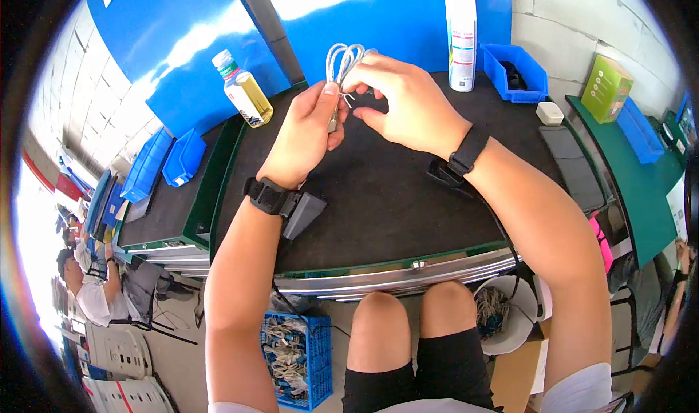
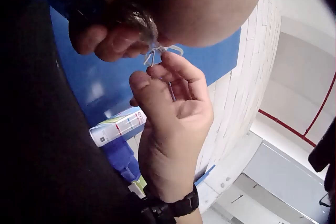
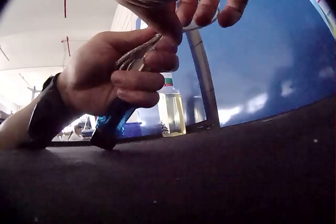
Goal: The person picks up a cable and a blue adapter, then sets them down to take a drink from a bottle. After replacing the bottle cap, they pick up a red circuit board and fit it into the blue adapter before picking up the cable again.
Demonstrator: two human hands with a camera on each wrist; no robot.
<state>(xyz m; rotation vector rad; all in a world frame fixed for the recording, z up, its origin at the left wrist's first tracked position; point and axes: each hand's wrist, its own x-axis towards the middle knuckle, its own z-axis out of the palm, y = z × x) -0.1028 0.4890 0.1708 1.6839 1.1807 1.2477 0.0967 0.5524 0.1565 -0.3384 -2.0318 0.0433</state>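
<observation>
A light grey cable point(image 1: 342, 58), looped into a small coil, is held up above the dark worktop. The left hand point(image 1: 309, 125) grips the lower part of the coil between thumb and curled fingers, and a metallic plug point(image 1: 333, 124) hangs below its thumb. At the coil's right side is the right hand point(image 1: 408, 100), its fingertips at a thin white tie point(image 1: 348, 98) around the cable. In the left wrist view the right hand point(image 2: 176, 111) has bent fingers close to the tie ends point(image 2: 152, 56); whether they pinch it is unclear.
Behind stand a bottle of yellow liquid point(image 1: 250, 100), a white spray can point(image 1: 461, 42) and a blue bin point(image 1: 515, 74). A white box point(image 1: 550, 113) and a dark flat device point(image 1: 571, 162) lie right. Below are a blue crate of cables point(image 1: 320, 362) and a white bucket point(image 1: 520, 326).
</observation>
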